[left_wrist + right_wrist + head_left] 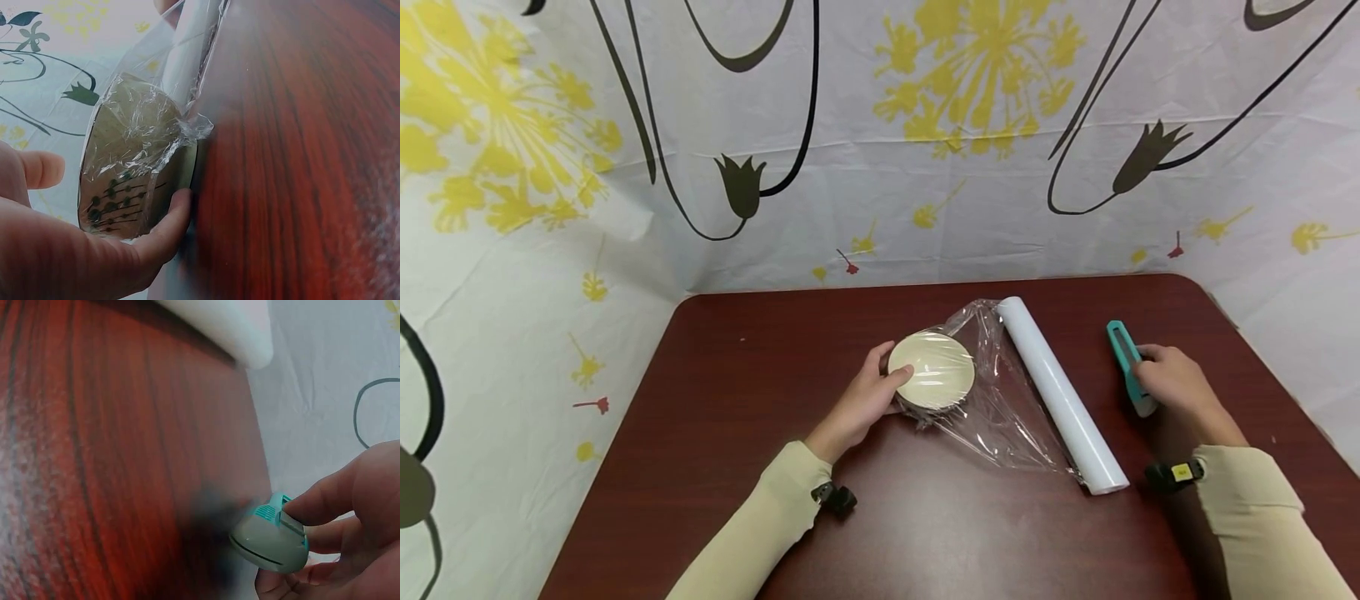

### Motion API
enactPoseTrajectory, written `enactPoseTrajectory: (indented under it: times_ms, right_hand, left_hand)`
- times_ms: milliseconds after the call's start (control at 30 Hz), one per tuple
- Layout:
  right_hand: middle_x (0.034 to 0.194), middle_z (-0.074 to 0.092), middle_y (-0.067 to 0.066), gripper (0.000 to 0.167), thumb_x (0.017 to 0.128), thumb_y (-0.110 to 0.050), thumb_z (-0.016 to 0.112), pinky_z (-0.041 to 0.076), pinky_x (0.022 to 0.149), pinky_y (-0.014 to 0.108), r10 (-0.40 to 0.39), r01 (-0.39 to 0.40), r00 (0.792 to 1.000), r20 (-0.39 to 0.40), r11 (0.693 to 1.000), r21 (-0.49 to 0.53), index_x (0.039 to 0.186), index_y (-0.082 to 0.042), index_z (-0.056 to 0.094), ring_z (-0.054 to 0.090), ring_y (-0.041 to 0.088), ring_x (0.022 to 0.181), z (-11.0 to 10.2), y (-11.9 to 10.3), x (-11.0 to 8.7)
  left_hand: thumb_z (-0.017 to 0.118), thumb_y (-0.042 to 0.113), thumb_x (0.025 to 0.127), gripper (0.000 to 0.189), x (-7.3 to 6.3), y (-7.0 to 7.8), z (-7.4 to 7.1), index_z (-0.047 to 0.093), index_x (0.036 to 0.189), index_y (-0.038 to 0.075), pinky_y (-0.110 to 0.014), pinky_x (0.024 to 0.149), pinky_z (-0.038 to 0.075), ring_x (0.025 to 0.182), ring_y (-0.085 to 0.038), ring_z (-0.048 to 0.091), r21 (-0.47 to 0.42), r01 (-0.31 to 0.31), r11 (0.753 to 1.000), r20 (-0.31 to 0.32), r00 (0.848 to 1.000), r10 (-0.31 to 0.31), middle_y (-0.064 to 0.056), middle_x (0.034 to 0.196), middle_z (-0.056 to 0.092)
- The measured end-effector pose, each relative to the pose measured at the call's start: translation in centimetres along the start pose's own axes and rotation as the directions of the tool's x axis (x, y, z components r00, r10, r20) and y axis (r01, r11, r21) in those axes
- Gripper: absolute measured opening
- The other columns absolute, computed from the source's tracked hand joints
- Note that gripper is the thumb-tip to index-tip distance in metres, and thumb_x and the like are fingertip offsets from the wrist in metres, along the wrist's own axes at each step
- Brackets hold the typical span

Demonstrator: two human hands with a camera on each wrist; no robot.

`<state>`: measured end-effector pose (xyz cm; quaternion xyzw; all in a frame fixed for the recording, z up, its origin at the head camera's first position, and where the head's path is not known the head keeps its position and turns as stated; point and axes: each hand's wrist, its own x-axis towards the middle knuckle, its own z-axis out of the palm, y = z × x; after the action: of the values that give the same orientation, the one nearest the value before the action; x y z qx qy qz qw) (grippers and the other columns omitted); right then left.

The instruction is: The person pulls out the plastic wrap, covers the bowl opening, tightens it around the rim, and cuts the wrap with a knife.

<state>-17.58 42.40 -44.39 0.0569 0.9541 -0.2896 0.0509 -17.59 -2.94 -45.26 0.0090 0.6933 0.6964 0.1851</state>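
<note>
My left hand (861, 397) grips a round bowl (931, 372) by its left side, thumb over the rim. Clear plastic wrap (1000, 425) stretches over the bowl's top and runs right to a white roll (1060, 396) lying slantwise on the table. In the left wrist view, crumpled film clings to the side of the bowl (134, 144), which has a green dotted pattern. Right of the roll, my right hand (1182, 387) holds a teal and grey cutter (1126, 362). The right wrist view shows the cutter's rounded grey end (272, 544) with a narrow slit, pinched between thumb and fingers.
All of this is on or above a dark red-brown wooden table (760, 367) with rounded far corners. A white cloth (865, 208) printed with yellow flowers and dark stems hangs behind and beside it. Each wrist bears a small black camera.
</note>
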Motion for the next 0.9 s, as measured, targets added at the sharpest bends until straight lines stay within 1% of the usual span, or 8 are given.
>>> enactPoseTrajectory:
  times_ms: [133,333,467,567,733,900]
  right_hand:
    - [0.114,0.059,0.038,0.058,0.100,-0.006,0.049,0.046,0.071,0.039,-0.012,0.012,1.000,0.006,0.999,-0.040,0.145,0.030,0.043,0.057,0.045,0.096,0.24,0.29,0.22]
    - [0.121,0.057,0.043,0.058,0.101,-0.009,0.053,0.047,0.073,0.040,-0.020,0.020,1.000,0.010,0.997,-0.070,0.143,0.030,0.044,0.057,0.048,0.098,0.40,0.51,0.42]
    - [0.118,0.060,0.042,0.056,0.104,-0.012,0.058,0.048,0.070,0.040,-0.024,0.025,1.000,0.002,0.995,-0.093,0.142,0.029,0.047,0.059,0.046,0.095,0.41,0.61,0.52]
    - [0.114,0.062,0.042,0.057,0.106,-0.015,0.061,0.049,0.069,0.041,-0.024,0.023,1.000,-0.005,0.994,-0.109,0.141,0.029,0.048,0.060,0.046,0.093,0.40,0.69,0.52]
    - [0.110,0.064,0.041,0.057,0.105,-0.016,0.063,0.051,0.070,0.044,-0.011,0.008,1.000,-0.022,0.992,-0.125,0.138,0.029,0.050,0.060,0.048,0.093,0.27,0.69,0.34]
    - [0.106,0.065,0.039,0.056,0.104,-0.017,0.064,0.054,0.072,0.053,-0.005,0.003,1.000,-0.016,0.991,-0.136,0.135,0.028,0.052,0.060,0.050,0.094,0.20,0.78,0.33]
  left_hand:
    - [0.060,0.024,0.113,0.073,0.02,-0.13,-0.01,0.023,0.173,0.006,-0.054,0.106,0.057,0.140,-0.039,0.059,0.003,-0.006,1.000,0.005,1.000,0.006,-0.022,0.175,0.031]
    - [0.060,0.024,0.113,0.073,0.04,-0.21,-0.07,0.024,0.173,0.006,-0.054,0.106,0.057,0.140,-0.039,0.059,0.011,-0.013,1.000,0.006,1.000,0.013,-0.022,0.174,0.033]
    - [0.061,0.025,0.113,0.073,0.06,-0.34,-0.13,0.024,0.173,0.007,-0.053,0.106,0.057,0.140,-0.038,0.059,0.027,-0.015,1.000,0.005,1.000,0.015,-0.021,0.174,0.033]
    - [0.061,0.027,0.113,0.073,0.05,-0.39,-0.18,0.024,0.173,0.009,-0.052,0.105,0.058,0.138,-0.037,0.061,0.048,-0.019,0.999,0.001,1.000,0.019,-0.022,0.172,0.035]
    - [0.061,0.027,0.113,0.072,0.04,-0.23,-0.17,0.026,0.173,0.010,-0.052,0.105,0.058,0.139,-0.037,0.060,0.053,-0.022,0.998,0.004,1.000,0.022,-0.022,0.170,0.038]
    - [0.061,0.026,0.113,0.073,0.08,-0.19,-0.17,0.025,0.174,0.010,-0.052,0.105,0.058,0.141,-0.037,0.058,0.040,-0.017,0.999,0.013,1.000,0.016,-0.020,0.172,0.037]
